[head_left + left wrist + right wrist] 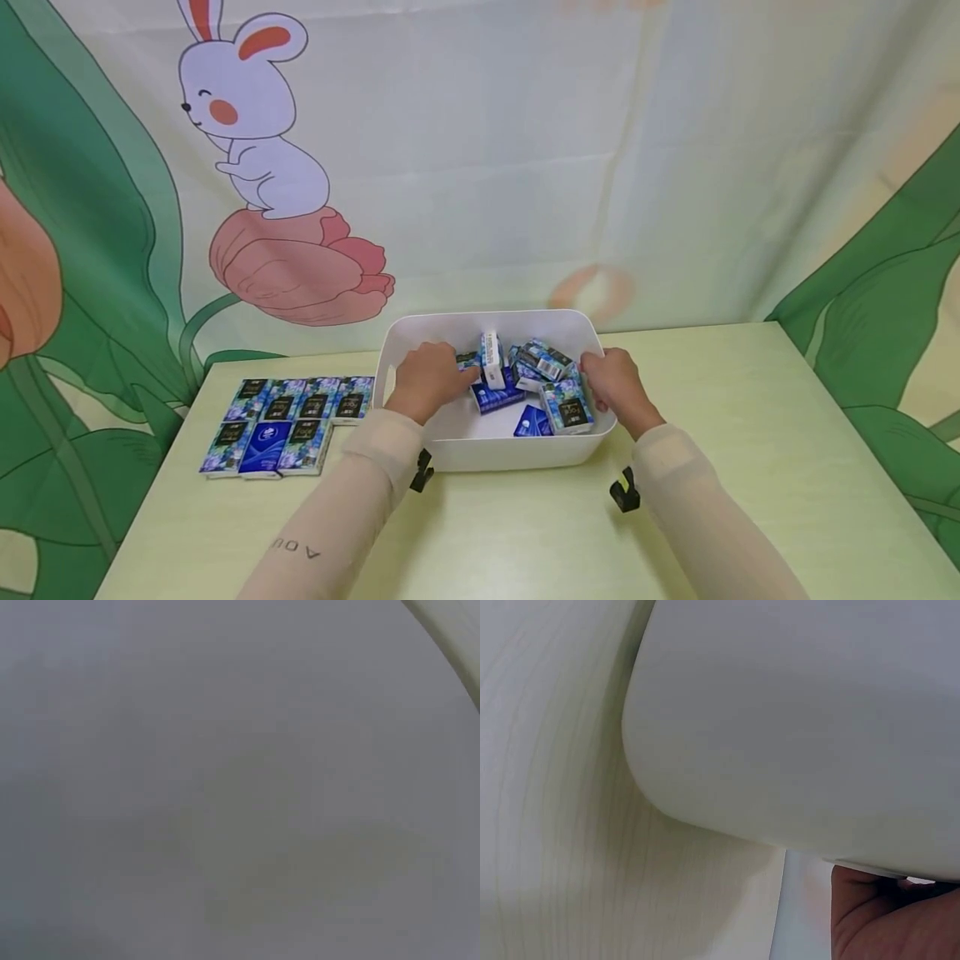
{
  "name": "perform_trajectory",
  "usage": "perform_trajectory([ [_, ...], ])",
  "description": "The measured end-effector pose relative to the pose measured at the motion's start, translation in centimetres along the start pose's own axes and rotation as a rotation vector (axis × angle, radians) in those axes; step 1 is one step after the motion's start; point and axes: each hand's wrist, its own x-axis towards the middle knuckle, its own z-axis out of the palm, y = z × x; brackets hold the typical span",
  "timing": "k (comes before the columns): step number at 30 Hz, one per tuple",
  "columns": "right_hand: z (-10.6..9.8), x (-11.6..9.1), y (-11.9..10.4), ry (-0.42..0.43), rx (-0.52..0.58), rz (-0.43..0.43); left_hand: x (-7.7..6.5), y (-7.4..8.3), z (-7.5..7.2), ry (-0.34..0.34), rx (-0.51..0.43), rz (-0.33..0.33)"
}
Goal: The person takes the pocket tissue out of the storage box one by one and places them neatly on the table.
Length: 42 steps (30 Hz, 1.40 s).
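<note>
A white plastic basket [495, 454] stands on the table, holding several small pocket tissue packs [567, 406], some plain blue, some flower-patterned. My right hand [621, 385] grips its right end at the handle; in the right wrist view the curled fingers [889, 922] are at the handle slot. Inside the basket's left half, my left hand [429, 382] reaches down, thumb beside a flowered pack [467, 361] and an upright pack [492, 358]. Its other fingers are hidden behind the hand, so I cannot tell whether they hold a pack. Only the basket's blurred wall [247, 772] fills the left wrist view.
Left of the basket, several tissue packs lie flat in two rows, one blue pack [264, 447] among flowered ones [227, 446]. The pale table [720, 400] backs onto a printed curtain [480, 167]. Black wrist mounts [625, 492] hang beneath both wrists.
</note>
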Motion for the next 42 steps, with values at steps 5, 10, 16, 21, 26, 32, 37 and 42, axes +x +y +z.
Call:
perform_trajectory([
  [5,0.1,-0.1,-0.1,0.0,-0.008,-0.002,0.3,0.3,1.0,-0.012,0.001,-0.01],
  [10,0.2,-0.1,-0.2,0.011,-0.026,0.009,0.4,0.2,1.5,-0.013,-0.062,-0.011],
  [16,0.2,0.1,0.3,0.026,-0.04,0.021,0.7,0.0,2.0,-0.045,-0.2,-0.031],
  [21,0.3,0.1,0.8,0.028,-0.055,0.046,0.7,-0.1,2.4,-0.101,-0.267,-0.034],
  [26,0.7,0.2,0.7,0.031,-0.048,0.045,0.3,-0.4,2.4,-0.051,-0.292,-0.069],
  [32,1.0,0.3,0.4,0.01,-0.046,0.044,-0.7,-1.1,1.5,0.035,-0.274,-0.066],
  [37,0.6,0.3,0.3,0.025,-0.065,0.036,-2.4,-1.6,-0.5,0.096,-0.315,0.002],
  [42,0.2,0.2,-0.1,0.029,-0.055,0.028,-4.2,-2.2,-3.0,0.163,-0.329,0.053],
])
